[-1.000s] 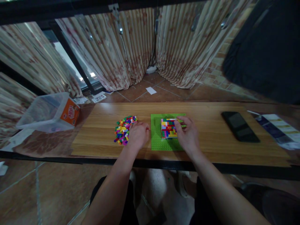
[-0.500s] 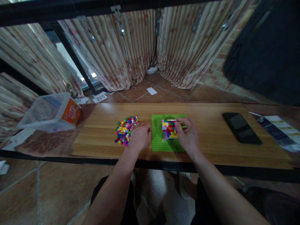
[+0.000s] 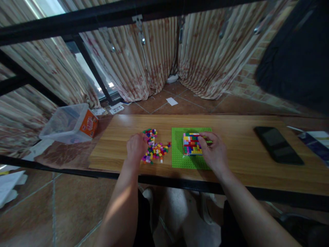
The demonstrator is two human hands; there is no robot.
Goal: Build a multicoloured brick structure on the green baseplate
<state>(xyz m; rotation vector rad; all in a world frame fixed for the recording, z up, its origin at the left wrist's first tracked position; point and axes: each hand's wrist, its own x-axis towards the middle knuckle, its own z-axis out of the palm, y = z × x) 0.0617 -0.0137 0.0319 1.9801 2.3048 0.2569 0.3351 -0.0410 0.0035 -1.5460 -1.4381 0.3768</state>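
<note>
On the wooden table a green baseplate (image 3: 177, 163) carries a flat block of multicoloured toy bricks (image 3: 190, 145). My right hand (image 3: 214, 151) is closed around the block's right end, thumb and fingers covering that side. Something green shows between those fingers, either a brick or the baseplate behind. To the left lies a loose pile of small toy bricks (image 3: 155, 151) in many colours. My left hand (image 3: 136, 146) is over the pile's left side, its fingers bent in among the bricks. Its fingertips are partly hidden, so anything they pinch cannot be made out.
A black phone (image 3: 279, 145) lies at the right on the table (image 3: 241, 137). Off the table's left end stands a clear plastic bin (image 3: 68, 125) with an orange label. Papers lie on the floor beyond, before striped curtains (image 3: 159, 58). A dark garment (image 3: 295, 61) hangs at the upper right.
My left hand has moved left across the pile, uncovering bricks on its right side. My right hand stays at the block. The whole view has shifted slightly.
</note>
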